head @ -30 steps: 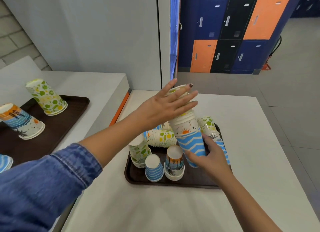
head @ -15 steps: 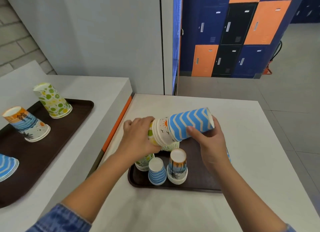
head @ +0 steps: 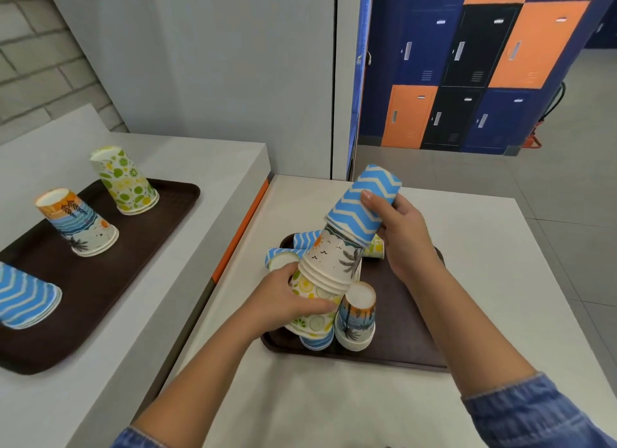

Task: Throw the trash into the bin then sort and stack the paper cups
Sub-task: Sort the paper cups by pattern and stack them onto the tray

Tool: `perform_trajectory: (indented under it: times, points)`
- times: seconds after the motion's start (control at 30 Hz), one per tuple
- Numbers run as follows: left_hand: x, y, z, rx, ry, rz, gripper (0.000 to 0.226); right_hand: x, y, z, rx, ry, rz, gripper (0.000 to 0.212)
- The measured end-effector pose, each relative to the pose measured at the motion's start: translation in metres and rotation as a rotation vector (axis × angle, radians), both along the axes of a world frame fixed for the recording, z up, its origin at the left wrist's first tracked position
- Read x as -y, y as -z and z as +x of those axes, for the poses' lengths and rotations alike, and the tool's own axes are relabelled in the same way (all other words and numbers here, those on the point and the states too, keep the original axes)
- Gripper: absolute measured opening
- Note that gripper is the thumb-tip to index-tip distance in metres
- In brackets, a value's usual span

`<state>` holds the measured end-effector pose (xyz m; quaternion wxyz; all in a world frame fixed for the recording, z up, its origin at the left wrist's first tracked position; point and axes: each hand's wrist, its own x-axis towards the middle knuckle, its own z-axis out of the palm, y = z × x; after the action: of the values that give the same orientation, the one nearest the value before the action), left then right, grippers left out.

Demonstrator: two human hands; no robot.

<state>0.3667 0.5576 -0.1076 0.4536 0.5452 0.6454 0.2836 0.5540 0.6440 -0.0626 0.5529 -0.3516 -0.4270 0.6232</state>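
Over the near brown tray (head: 407, 354) I hold a mixed stack of nested paper cups tilted up to the right. My right hand (head: 404, 237) grips the blue zigzag cup (head: 364, 204) at its upper end. My left hand (head: 283, 300) grips the lemon-print cup (head: 309, 289) at its lower end, with beach-print cups (head: 334, 257) between. On the tray stand an upside-down sunset cup stack (head: 356, 314) and a small blue cup (head: 317, 342), with more blue zigzag cups (head: 287, 255) lying behind.
A second brown tray (head: 100, 280) on the left counter carries sorted upside-down stacks: lime-print (head: 125, 180), sunset beach (head: 78, 222) and blue zigzag (head: 25, 297). An orange-edged gap (head: 240, 227) separates the two white tables. Lockers stand beyond on the right.
The held stack swung from lying nearly level to tilted, blue end up and right. My left hand slid down to the lemon-print end. One second ago the stack stood on the tray.
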Motion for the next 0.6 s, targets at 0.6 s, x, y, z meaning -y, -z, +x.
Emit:
perform_trajectory:
  times: [0.6]
  points:
    - [0.021,-0.004,-0.088,0.082,-0.503,0.163,0.057,0.065,0.059,-0.041,0.810,-0.089,0.240,0.059]
